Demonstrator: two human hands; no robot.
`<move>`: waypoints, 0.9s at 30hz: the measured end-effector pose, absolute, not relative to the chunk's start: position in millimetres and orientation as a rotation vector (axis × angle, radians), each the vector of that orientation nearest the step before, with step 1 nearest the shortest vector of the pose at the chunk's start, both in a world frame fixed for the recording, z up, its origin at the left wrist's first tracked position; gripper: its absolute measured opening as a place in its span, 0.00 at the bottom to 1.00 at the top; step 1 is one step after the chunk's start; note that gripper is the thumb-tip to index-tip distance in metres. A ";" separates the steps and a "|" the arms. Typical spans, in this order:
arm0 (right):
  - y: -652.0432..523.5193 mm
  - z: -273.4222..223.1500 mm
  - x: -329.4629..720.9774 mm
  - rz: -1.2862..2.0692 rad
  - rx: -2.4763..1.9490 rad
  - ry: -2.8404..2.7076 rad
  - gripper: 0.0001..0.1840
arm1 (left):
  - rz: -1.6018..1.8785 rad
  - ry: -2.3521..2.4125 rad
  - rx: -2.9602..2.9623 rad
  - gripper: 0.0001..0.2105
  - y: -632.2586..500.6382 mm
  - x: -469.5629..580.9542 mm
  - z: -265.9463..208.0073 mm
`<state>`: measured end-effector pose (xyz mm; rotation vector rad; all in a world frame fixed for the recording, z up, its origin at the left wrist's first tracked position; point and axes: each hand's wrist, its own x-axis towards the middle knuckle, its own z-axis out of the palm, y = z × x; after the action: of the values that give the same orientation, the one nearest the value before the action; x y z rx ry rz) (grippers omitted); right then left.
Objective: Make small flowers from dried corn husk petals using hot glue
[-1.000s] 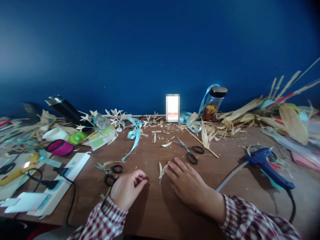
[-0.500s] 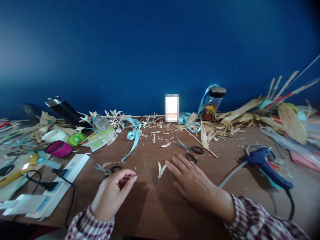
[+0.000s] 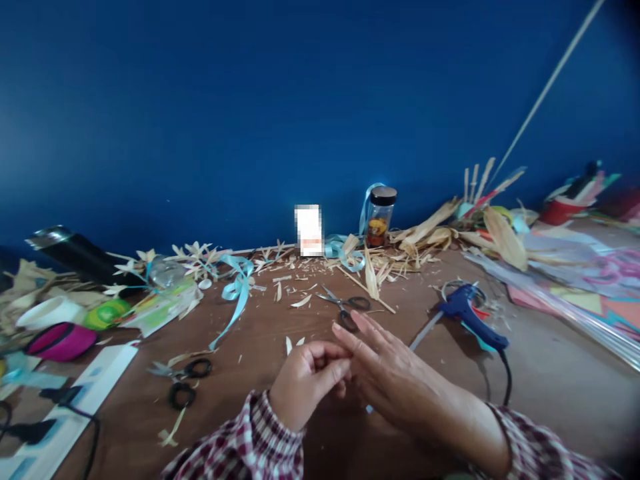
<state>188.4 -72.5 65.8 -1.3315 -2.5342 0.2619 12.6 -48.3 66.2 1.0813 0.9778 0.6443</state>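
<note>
My left hand (image 3: 313, 380) is closed in a pinch above the table, thumb against the curled fingers. Whatever those fingertips hold, if anything, is hidden. Right against them lies my right hand (image 3: 395, 377), its fingers stretched out flat, with its lower fingers partly out of sight. Just beyond my right fingertips are black-handled scissors (image 3: 345, 308), blades pointing away to the left. Further left lies a second pair of scissors (image 3: 183, 383). A pale husk sliver (image 3: 289, 345) shows behind my left hand.
A blue glue gun (image 3: 473, 313) stands on the right with its cable. A white power strip (image 3: 95, 393) runs along the left. Blue ribbon (image 3: 239, 287), husk flowers (image 3: 200, 257), a lidded jar (image 3: 381, 217) and dried corn husks (image 3: 425, 230) line the wall.
My left hand has moved right to meet my right hand, which stays flat with fingers stretched. The view has turned right, showing more of the right side.
</note>
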 end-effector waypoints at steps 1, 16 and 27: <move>-75.8 67.0 193.6 0.249 -1.353 -2.514 0.36 | 0.649 1.005 1.077 0.09 -44.7 14.0 68.9; -113.8 60.4 238.7 0.133 -1.518 -2.418 0.31 | 0.705 1.012 1.864 0.09 -38.5 53.2 91.2; -110.3 53.8 228.9 -0.028 -1.416 -2.542 0.15 | 0.278 1.010 1.786 0.07 -50.3 78.8 92.5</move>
<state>228.9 -110.3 53.8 -1.4165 -2.5424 -0.0276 78.8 -50.3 92.5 1.7861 1.0102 0.2780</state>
